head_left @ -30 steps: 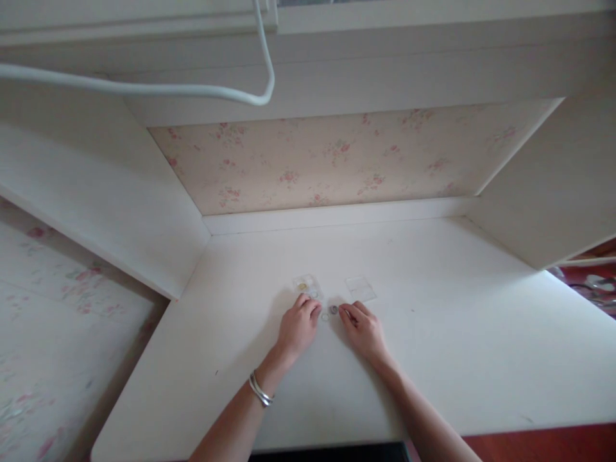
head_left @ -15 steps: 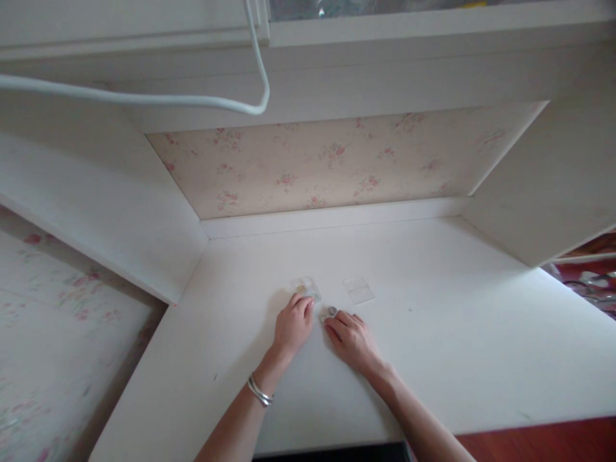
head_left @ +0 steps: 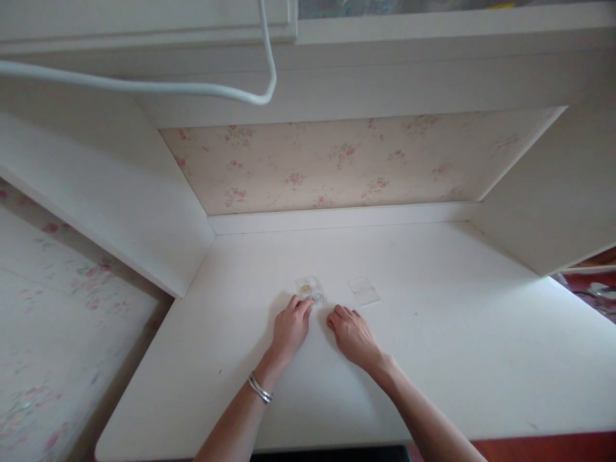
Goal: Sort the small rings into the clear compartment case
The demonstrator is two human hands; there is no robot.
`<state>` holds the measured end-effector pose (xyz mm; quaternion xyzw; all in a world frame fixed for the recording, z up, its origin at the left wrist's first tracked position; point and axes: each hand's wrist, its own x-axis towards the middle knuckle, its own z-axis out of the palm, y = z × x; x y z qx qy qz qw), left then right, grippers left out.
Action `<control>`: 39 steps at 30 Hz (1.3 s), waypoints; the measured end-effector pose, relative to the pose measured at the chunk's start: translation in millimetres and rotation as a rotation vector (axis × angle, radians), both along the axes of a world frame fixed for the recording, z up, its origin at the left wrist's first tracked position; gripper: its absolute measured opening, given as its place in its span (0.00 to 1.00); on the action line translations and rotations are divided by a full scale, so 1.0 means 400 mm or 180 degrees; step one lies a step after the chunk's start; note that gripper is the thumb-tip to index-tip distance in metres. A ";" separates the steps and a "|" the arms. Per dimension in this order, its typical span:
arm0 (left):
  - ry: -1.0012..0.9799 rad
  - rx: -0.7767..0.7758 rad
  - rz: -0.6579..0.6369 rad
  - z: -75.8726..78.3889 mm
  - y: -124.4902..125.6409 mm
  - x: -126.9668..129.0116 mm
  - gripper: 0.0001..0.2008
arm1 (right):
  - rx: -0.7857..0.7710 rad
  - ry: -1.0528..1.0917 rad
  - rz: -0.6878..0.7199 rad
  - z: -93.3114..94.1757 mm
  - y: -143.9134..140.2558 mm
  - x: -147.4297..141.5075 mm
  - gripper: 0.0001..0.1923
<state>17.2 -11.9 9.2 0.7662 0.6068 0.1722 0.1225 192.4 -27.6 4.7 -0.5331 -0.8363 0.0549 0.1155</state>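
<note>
A small clear plastic case (head_left: 310, 286) lies flat on the white tabletop, with a small gold-coloured round piece (head_left: 306, 289) showing inside it. My left hand (head_left: 291, 324) is closed at the near edge of this case, its fingertips pinching the rim. My right hand (head_left: 353, 335) rests on the table just right of the case, fingers curled inward; whatever is under or in them is hidden. A flat, clear square plastic piece (head_left: 364, 291), like a lid, lies beyond my right hand, apart from it.
The white table (head_left: 481, 333) runs to a low back ledge (head_left: 337, 218) below floral wallpaper. White side panels (head_left: 543, 205) stand left and right. Overhead hangs a white cable (head_left: 192, 88) by a cabinet. Something black (head_left: 332, 454) is at the near edge.
The small silver round pieces by my right fingertips are out of sight now, and those fingers are curled in more. My left hand has shifted slightly back, showing more of the case.
</note>
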 end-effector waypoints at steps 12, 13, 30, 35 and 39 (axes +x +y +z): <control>-0.0442 0.0043 -0.0009 -0.011 -0.033 -0.027 0.12 | 0.0135 0.0652 -0.0126 0.023 0.000 -0.007 0.10; -0.0435 0.0036 0.0003 -0.011 -0.038 -0.028 0.13 | 0.0166 0.0685 -0.0136 0.026 0.006 -0.012 0.10; -0.0070 -0.0173 -0.0501 0.036 -0.073 0.027 0.12 | 0.0245 0.2197 -0.1425 -0.033 -0.001 0.085 0.19; 0.0146 -0.0291 -0.0699 0.046 -0.058 0.095 0.13 | 0.0110 0.2350 -0.1501 -0.056 -0.015 0.101 0.20; 0.0349 -0.0365 -0.0688 0.056 -0.036 0.131 0.14 | 0.0086 0.2364 -0.1393 -0.060 -0.017 0.099 0.21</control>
